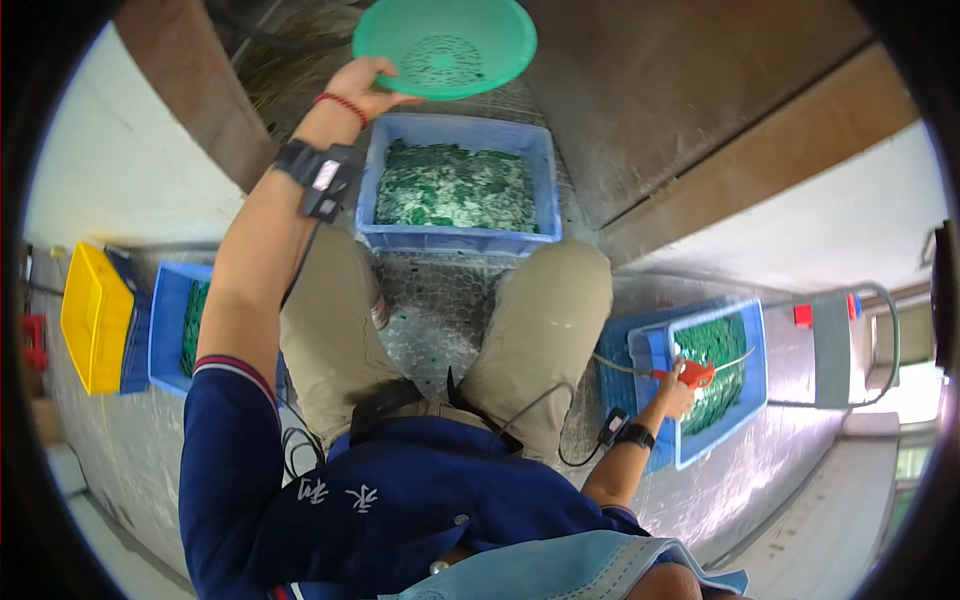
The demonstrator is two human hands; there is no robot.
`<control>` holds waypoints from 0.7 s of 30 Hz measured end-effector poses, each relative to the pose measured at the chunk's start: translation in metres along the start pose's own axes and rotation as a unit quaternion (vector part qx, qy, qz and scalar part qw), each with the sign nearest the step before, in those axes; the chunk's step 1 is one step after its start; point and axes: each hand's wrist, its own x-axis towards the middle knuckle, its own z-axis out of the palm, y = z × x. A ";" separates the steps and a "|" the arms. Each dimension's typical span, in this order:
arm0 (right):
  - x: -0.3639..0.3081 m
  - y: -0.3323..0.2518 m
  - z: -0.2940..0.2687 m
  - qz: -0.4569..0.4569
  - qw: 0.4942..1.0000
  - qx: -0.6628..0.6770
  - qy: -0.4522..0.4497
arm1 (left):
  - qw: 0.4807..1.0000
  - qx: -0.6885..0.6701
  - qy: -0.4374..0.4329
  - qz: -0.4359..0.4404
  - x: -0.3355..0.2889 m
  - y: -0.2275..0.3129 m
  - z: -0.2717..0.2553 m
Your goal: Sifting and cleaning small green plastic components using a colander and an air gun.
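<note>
Two hands busy | left hand (365, 88) grips green sieve (445, 45) above full blue crate (456, 185) | right hand (672, 395) grips red tool (692, 373) | sieve nearly empty, sorting barely begun.

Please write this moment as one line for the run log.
left hand: holds green colander by its rim | right hand: grips red-handled tool over right blue crate | front blue crate: green pieces

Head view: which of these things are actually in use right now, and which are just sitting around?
In use:
left hand holding green sieve bowl
right hand gripping red-handled tool
front blue crate of green pieces
right blue crate

Lying about:
yellow crate
left blue crate
</note>
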 end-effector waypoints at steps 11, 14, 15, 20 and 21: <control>-0.025 -0.029 -0.066 -0.231 0.941 -0.179 -0.171 | 0.992 -0.095 0.085 0.018 0.051 0.014 -0.072; -0.010 -0.067 -0.115 -0.356 0.914 -0.177 -0.083 | 0.988 -0.116 0.103 0.014 0.063 0.019 -0.085; -0.003 -0.109 -0.144 -0.393 0.905 -0.147 -0.067 | 0.985 -0.126 0.118 0.024 0.057 0.024 -0.098; -0.017 -0.275 -0.231 -0.574 0.766 0.167 -0.236 | 0.989 -0.066 0.087 0.099 0.068 0.038 -0.102; -0.043 -0.311 -0.245 -0.588 0.734 0.217 -0.263 | 0.988 -0.064 0.094 0.102 0.065 0.042 -0.098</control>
